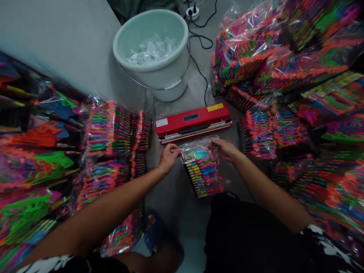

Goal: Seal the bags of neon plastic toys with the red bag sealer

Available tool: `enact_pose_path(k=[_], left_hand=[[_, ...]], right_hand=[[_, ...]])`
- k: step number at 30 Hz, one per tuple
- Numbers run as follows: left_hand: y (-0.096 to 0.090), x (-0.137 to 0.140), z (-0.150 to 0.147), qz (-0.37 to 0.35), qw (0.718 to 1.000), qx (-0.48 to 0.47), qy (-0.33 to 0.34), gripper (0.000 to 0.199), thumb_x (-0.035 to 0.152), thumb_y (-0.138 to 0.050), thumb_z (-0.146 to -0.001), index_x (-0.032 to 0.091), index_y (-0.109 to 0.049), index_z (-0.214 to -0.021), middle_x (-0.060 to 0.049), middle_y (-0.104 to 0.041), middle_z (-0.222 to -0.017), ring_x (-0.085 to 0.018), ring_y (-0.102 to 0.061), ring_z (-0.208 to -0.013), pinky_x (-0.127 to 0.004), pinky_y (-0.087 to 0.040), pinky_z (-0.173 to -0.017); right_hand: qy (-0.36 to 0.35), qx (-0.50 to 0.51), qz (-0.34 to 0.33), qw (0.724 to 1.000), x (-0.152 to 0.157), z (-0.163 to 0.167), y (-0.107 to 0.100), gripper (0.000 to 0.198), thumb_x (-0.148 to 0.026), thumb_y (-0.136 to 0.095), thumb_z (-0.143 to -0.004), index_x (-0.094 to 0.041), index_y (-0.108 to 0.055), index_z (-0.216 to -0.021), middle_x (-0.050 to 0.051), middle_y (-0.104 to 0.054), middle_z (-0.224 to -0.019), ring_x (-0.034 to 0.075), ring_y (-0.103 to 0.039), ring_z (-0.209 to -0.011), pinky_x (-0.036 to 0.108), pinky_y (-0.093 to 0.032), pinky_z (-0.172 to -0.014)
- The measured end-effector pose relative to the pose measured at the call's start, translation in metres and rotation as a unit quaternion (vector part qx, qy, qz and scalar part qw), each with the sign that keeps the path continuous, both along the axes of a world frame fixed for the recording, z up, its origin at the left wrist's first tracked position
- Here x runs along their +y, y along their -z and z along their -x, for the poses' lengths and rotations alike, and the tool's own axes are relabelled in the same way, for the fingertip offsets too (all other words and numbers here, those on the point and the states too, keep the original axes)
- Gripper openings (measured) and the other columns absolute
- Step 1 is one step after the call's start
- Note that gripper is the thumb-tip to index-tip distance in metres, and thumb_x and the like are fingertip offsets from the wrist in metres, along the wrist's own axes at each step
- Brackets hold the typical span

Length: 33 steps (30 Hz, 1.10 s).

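Between my two hands hangs a clear plastic bag (203, 172) filled with rows of small colourful plastic pieces, yellow, green, blue and orange-pink. My left hand (170, 154) pinches the left corner of its open top edge. At the right corner, my right hand (226, 150) grips the film between thumb and fingers. Just beyond the bag's top lies a long red bag sealer (193, 120) with a light strip along its front. The bag's mouth is close to that strip; whether they touch I cannot tell.
A pale bucket (150, 41) with crumpled clear plastic inside stands behind the sealer. A black cable (200, 70) runs back to a white socket (192, 13). Filled bags are stacked at left (105, 129) and right (258, 132). A sandalled foot (155, 231) is below.
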<state>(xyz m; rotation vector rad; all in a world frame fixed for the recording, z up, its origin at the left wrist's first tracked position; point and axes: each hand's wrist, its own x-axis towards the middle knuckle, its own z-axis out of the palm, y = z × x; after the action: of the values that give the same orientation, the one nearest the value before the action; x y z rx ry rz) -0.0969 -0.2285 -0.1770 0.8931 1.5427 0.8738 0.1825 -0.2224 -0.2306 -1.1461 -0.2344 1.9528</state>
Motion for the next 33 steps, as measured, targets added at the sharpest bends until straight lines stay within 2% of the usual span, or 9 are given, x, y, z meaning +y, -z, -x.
enact_pose_path(k=[3,7,12,17,22,27,30,33], left_hand=[[0.025,0.001,-0.005,0.035,0.991,-0.038,-0.121,0.049,0.032,-0.091,-0.065,0.023,-0.051,-0.091,0.003,-0.066,-0.068,-0.017,-0.067,-0.056,-0.028,-0.052,-0.062],[0.045,0.010,-0.018,0.035,0.960,-0.066,-0.270,0.046,0.030,-0.089,-0.067,0.021,-0.052,-0.093,0.003,-0.069,-0.073,-0.013,-0.066,-0.056,-0.024,-0.049,-0.062],[0.067,0.027,-0.029,0.038,0.918,-0.143,-0.367,0.032,0.027,-0.083,-0.072,0.019,-0.055,-0.086,0.003,-0.070,-0.074,-0.012,-0.065,-0.059,-0.026,-0.052,-0.066],[0.081,0.031,-0.032,-0.003,0.910,-0.184,-0.372,0.029,0.029,-0.083,-0.073,0.020,-0.058,-0.086,0.002,-0.070,-0.076,-0.012,-0.069,-0.069,-0.024,-0.053,-0.073],[0.092,0.017,-0.032,0.012,0.919,-0.203,-0.337,0.032,0.039,-0.084,-0.072,0.019,-0.066,-0.090,-0.001,-0.075,-0.087,-0.015,-0.071,-0.080,-0.027,-0.055,-0.079],[0.101,0.016,-0.024,0.054,0.954,-0.134,-0.264,0.044,0.044,-0.093,-0.065,0.016,-0.071,-0.091,-0.004,-0.077,-0.088,-0.017,-0.071,-0.079,-0.029,-0.054,-0.079],[0.102,0.021,-0.017,0.090,0.957,-0.090,-0.262,0.042,0.042,-0.095,-0.062,0.016,-0.071,-0.084,-0.004,-0.076,-0.084,-0.016,-0.070,-0.074,-0.028,-0.052,-0.075],[0.099,0.028,-0.014,0.083,0.953,-0.096,-0.275,0.042,0.043,-0.095,-0.062,0.016,-0.070,-0.082,-0.003,-0.075,-0.081,-0.015,-0.068,-0.070,-0.027,-0.052,-0.072]], right_hand=[[0.025,-0.047,-0.002,0.999,0.014,0.007,0.018,0.019,-0.026,-0.086,-0.080,-0.017,-0.069,-0.077,-0.001,-0.073,-0.068,0.013,-0.066,-0.057,0.023,-0.056,-0.058],[0.061,-0.091,0.015,0.994,0.033,0.014,0.033,0.019,-0.022,-0.085,-0.078,-0.017,-0.068,-0.072,-0.002,-0.069,-0.061,0.010,-0.060,-0.048,0.020,-0.051,-0.050],[0.117,-0.102,0.089,0.984,0.048,0.023,0.037,0.016,-0.018,-0.078,-0.083,-0.016,-0.066,-0.073,-0.003,-0.067,-0.058,0.011,-0.059,-0.044,0.022,-0.050,-0.045],[0.166,-0.058,0.101,0.979,0.056,0.028,0.039,0.014,-0.016,-0.073,-0.088,-0.017,-0.066,-0.076,-0.002,-0.069,-0.061,0.012,-0.064,-0.049,0.023,-0.057,-0.053],[0.151,-0.056,0.062,0.985,0.061,0.027,0.045,0.014,-0.019,-0.080,-0.083,-0.017,-0.066,-0.082,-0.002,-0.073,-0.071,0.012,-0.068,-0.056,0.023,-0.061,-0.060],[0.136,-0.047,0.059,0.988,0.062,0.022,0.053,0.012,-0.020,-0.079,-0.084,-0.017,-0.067,-0.083,-0.001,-0.072,-0.069,0.013,-0.065,-0.054,0.024,-0.060,-0.055],[0.142,-0.060,0.066,0.986,0.062,0.017,0.055,0.014,-0.020,-0.080,-0.083,-0.018,-0.067,-0.080,-0.001,-0.072,-0.066,0.013,-0.064,-0.052,0.025,-0.059,-0.052],[0.147,-0.106,0.077,0.980,0.064,0.014,0.052,0.016,-0.020,-0.082,-0.080,-0.018,-0.066,-0.078,-0.002,-0.070,-0.063,0.012,-0.061,-0.049,0.023,-0.054,-0.046]])
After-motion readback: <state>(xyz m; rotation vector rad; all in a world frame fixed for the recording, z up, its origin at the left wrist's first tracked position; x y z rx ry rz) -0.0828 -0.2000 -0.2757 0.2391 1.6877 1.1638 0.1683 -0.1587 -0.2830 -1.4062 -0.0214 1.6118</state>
